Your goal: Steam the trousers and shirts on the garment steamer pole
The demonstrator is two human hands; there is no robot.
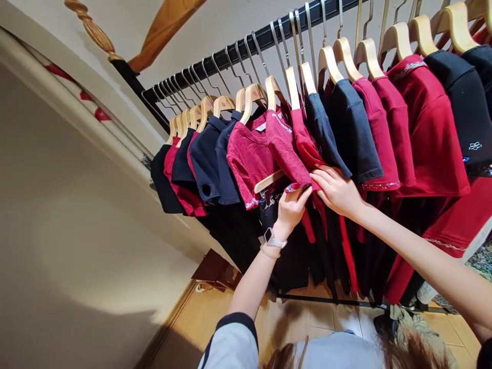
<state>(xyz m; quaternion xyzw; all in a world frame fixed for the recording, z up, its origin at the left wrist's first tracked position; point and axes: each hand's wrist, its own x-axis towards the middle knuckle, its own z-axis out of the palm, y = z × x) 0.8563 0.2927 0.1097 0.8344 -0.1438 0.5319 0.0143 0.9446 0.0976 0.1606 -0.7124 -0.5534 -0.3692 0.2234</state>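
Observation:
A red short-sleeved top [255, 154] with an embroidered neckline hangs on a wooden hanger [271, 93] in the middle of the rack. My left hand [292, 207] pinches the embroidered hem of its sleeve, thumb and fingers closed on the cloth. From the right, my right hand [335, 188] has its fingers closed on red fabric beside that hem; the fingertips are partly hidden in the folds. Just left of my left hand, a second wooden hanger [269, 181] sticks out below the top. A watch [273, 239] and a bracelet are on my left wrist.
A black rail [230, 55] carries several red and dark garments, with a dark top [348, 123] close to my right hand. Wall and curtain [77, 102] border the left side. Below are a brown box-like object [211, 269], a low black bar [319, 299] and wooden floor.

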